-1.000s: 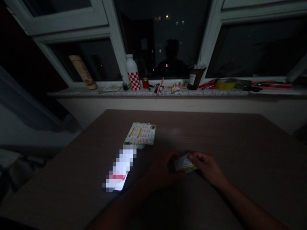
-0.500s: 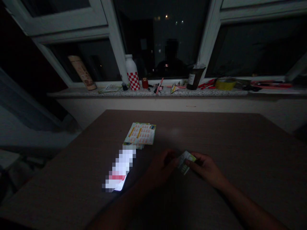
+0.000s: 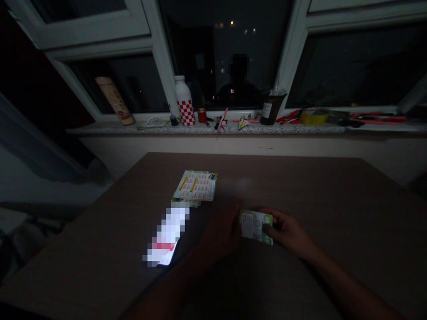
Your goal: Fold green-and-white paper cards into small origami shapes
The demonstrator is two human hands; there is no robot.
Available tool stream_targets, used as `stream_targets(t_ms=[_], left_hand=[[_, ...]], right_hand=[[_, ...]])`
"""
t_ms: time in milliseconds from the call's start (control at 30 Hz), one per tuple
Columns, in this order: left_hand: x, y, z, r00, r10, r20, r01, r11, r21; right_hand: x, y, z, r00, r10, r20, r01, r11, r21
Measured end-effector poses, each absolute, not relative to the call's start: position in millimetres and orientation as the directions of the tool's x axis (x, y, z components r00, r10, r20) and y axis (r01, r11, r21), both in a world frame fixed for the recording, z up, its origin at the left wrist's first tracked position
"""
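Note:
In dim light both my hands hold a small green and white printed paper (image 3: 255, 226) just above the brown table (image 3: 333, 200). My left hand (image 3: 223, 231) grips its left edge with fingers closed. My right hand (image 3: 287, 231) pinches its right side, thumb on top. The paper faces up, roughly flat. A stack of similar printed leaflets (image 3: 196, 187) lies on the table beyond my left hand. A lit phone (image 3: 167, 235) lies face up left of my left hand.
A window sill (image 3: 233, 129) behind the table carries a red-checked white bottle (image 3: 184, 101), a dark jar (image 3: 271, 107), a yellow tape roll (image 3: 313, 117), a cardboard tube (image 3: 115, 100) and several small red tools. Dark window panes above reflect a person.
The paper was folded small and tilted between my fingers; now it is spread out wider and flatter. My left hand has shifted slightly up along its left edge.

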State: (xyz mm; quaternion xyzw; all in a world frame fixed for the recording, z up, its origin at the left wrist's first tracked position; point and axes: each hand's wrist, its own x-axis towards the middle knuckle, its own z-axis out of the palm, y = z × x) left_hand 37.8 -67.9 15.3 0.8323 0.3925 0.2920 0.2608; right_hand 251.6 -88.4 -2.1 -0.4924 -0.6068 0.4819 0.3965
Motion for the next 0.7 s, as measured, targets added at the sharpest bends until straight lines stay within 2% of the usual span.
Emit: stream_targets(t_ms=[133, 333, 567, 700], left_hand=[[35.4, -69.4, 18.7, 0.642, 0.703, 0.306, 0.535, -0.697, 0.478], [33.8, -67.1, 23.6, 0.748, 0.63, 0.207, 0.547, -0.762, 0.346], [33.9, -63.0, 23.4, 0.782, 0.597, 0.18, 0.533, -0.79, 0.302], [33.9, -63.6, 23.4, 0.808, 0.568, 0.159, 0.506, -0.805, 0.309]], right_hand=[[254.1, -86.8, -4.9, -0.207, 0.976, 0.072, 0.392, 0.15, -0.908], [257.7, -79.9, -6.8, -0.315, 0.919, 0.236, 0.611, 0.387, -0.691], [263.1, -76.6, -10.6, -0.352, 0.872, 0.341, 0.772, 0.476, -0.421], [261.3, -78.8, -8.7, -0.434, 0.841, 0.322, 0.751, 0.535, -0.386]])
